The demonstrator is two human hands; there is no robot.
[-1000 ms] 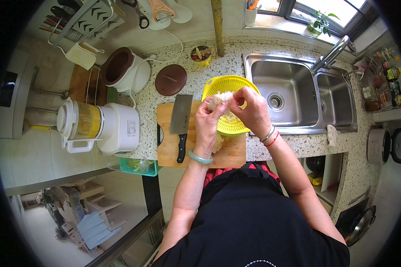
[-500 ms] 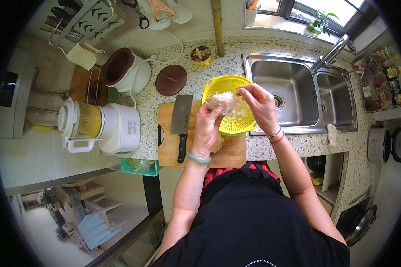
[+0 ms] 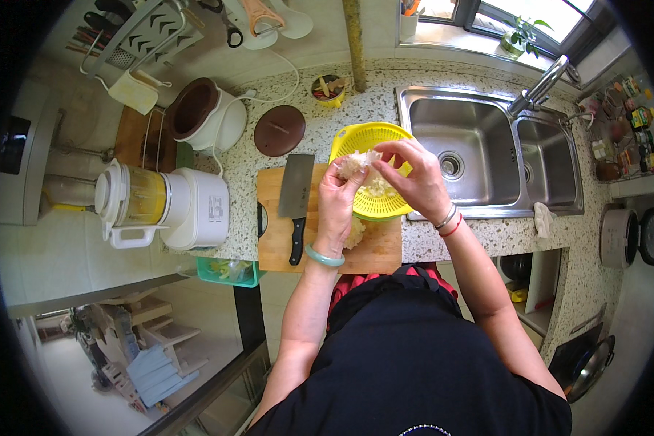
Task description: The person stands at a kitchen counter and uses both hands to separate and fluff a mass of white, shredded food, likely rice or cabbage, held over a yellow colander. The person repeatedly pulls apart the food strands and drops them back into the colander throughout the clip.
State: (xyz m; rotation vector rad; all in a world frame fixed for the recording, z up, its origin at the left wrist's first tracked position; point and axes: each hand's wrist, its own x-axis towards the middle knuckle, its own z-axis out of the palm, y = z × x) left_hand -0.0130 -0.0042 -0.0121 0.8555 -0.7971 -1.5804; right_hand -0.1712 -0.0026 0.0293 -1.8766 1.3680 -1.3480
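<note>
A frilly, whitish clump of snow fungus (image 3: 351, 166) rests in my left hand (image 3: 337, 198), whose fingers curl round it. My right hand (image 3: 416, 178) pinches the clump's right edge between thumb and fingertips. Both hands are above a yellow colander (image 3: 370, 133), in which torn pale pieces (image 3: 380, 187) lie. Another pale clump (image 3: 355, 233) sits on the wooden cutting board (image 3: 378, 251), partly hidden behind my left wrist. A cleaver (image 3: 296, 190) with a black handle lies on the board, left of my left hand.
To the right is a double steel sink (image 3: 461, 138) with a faucet (image 3: 541, 87). A brown lid (image 3: 279, 131), a small yellow cup (image 3: 328, 91), a white pot with a brown liner (image 3: 207, 116) and a blender (image 3: 160, 207) stand left. A green bin (image 3: 229, 272) hangs below the counter edge.
My right hand has come down and left onto the clump, its fingertips now on the clump's edge. The clump has shifted slightly left and looks smaller.
</note>
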